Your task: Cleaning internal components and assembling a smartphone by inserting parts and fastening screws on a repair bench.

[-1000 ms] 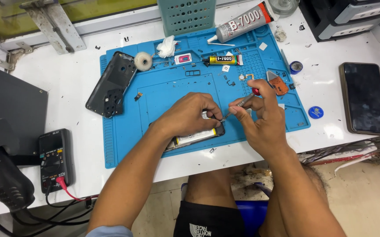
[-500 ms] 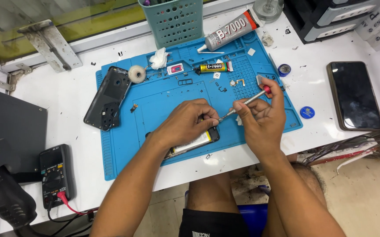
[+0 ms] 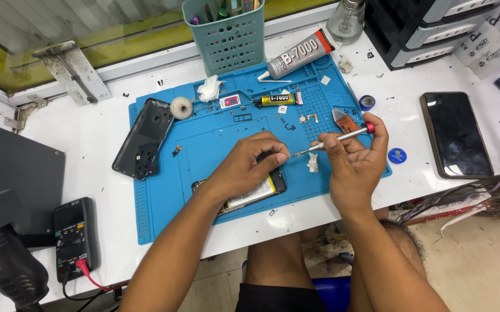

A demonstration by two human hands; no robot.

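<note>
Gripping a red-capped screwdriver [image 3: 336, 137], right hand [image 3: 357, 162] closed; left hand [image 3: 247, 167] pinches at its tip, opened phone [image 3: 256, 193] beneath.

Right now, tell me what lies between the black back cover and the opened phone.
Head view: only bare blue mat between back cover and phone, plus one tiny part.

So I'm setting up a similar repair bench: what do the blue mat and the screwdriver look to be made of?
The blue work mat looks like matte silicone or rubber: moulded ridges and shallow compartments, no glare. The screwdriver in the right hand has a shiny silvery shaft, probably metal, with a red end cap, likely plastic or anodised metal.
</note>
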